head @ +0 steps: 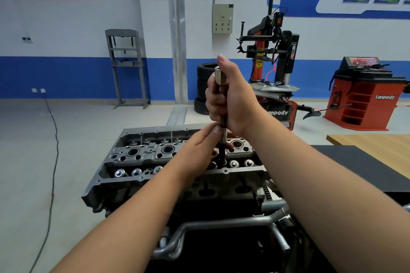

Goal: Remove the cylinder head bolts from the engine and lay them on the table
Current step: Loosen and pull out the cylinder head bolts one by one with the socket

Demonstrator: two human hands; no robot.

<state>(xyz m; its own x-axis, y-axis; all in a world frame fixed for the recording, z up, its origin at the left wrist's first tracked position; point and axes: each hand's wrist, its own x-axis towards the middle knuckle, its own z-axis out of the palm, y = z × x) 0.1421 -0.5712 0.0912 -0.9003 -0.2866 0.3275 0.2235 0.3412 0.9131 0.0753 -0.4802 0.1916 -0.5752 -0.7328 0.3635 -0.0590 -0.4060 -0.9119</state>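
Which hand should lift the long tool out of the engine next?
Probably the right hand: it grips the upright tool high up. The left hand only pinches it low, near the cylinder head.

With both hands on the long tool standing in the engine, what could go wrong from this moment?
1. The right hand grips the long dark extension bar with a silver socket end high up, so it may tilt and slip off the bolt.
2. The left hand's fingers pinch the bar low, close to the grey metal cylinder head; a slip could pinch them.
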